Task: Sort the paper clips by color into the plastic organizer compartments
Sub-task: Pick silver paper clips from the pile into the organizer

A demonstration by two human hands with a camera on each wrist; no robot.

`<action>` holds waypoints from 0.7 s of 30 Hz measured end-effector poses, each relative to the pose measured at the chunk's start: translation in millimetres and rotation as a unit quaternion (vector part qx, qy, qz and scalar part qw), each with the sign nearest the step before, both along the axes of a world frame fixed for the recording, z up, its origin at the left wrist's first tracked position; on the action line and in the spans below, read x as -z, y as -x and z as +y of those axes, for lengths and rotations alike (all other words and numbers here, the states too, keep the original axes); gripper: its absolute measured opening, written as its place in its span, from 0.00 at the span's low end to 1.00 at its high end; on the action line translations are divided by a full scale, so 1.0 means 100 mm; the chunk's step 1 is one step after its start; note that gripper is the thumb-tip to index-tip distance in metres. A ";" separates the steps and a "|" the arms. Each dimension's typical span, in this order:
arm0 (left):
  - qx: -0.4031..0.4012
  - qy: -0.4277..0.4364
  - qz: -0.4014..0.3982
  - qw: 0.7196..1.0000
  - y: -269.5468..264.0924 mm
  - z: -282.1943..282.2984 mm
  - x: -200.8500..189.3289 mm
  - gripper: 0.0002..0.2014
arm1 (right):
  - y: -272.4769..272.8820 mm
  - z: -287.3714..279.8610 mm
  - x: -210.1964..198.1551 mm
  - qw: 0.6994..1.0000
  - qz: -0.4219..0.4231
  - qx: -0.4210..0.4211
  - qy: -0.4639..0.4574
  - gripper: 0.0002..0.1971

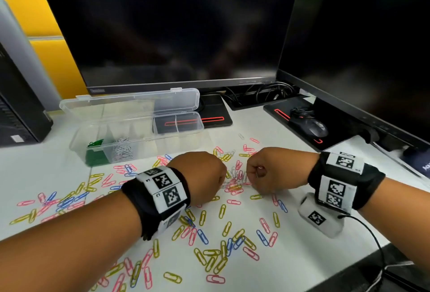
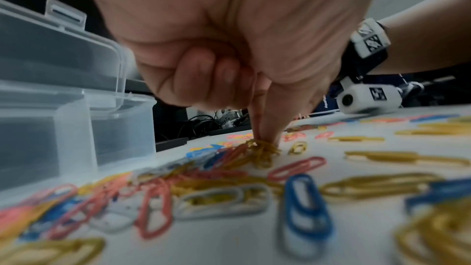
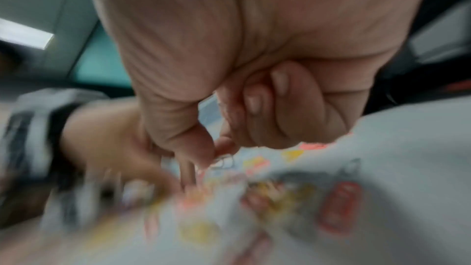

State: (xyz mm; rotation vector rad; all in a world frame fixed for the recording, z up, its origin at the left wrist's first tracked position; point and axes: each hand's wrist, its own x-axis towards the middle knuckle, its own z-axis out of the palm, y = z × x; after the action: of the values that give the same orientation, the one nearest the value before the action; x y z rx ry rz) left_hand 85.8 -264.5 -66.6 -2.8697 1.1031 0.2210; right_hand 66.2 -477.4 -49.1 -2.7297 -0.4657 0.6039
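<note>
A cluster of yellow paper clips point(image 2: 264, 151) is pinched on the white surface point(image 1: 314, 259) by the left hand point(image 1: 199, 176), its other fingers curled in. A white paper clip point(image 3: 224, 161) is pinched by the right hand point(image 1: 270, 170). Pink, yellow, blue and white paper clips point(image 1: 216, 240) are scattered around both hands. The open plastic organizer point(image 1: 139, 133) is set behind them, with green clips point(image 1: 95, 144) and silver clips point(image 1: 122, 148) kept in its two leftmost compartments.
</note>
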 end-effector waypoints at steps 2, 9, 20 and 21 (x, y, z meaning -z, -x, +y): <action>0.006 -0.023 -0.012 1.000 0.01 0.01 0.02 0.06 | -0.04 -0.12 -0.05 0.997 0.021 0.039 -0.056 0.05; -0.037 -0.015 0.041 0.998 0.02 0.05 -0.04 0.10 | -0.06 -0.54 -0.12 0.846 0.221 0.237 -0.424 0.05; -0.229 0.450 0.411 0.759 -0.19 0.23 -0.23 0.13 | -0.14 -0.63 0.03 0.760 0.299 0.232 -0.529 0.09; -0.227 0.477 0.430 0.732 -0.20 0.25 -0.22 0.12 | -0.16 -0.65 0.05 0.732 0.316 0.238 -0.555 0.08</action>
State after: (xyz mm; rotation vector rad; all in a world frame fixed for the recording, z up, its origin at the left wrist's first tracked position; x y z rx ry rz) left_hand 105.3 -239.5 -44.3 -4.0819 0.5330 1.5804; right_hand 82.5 -542.3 -54.3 -1.2804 0.0865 0.7191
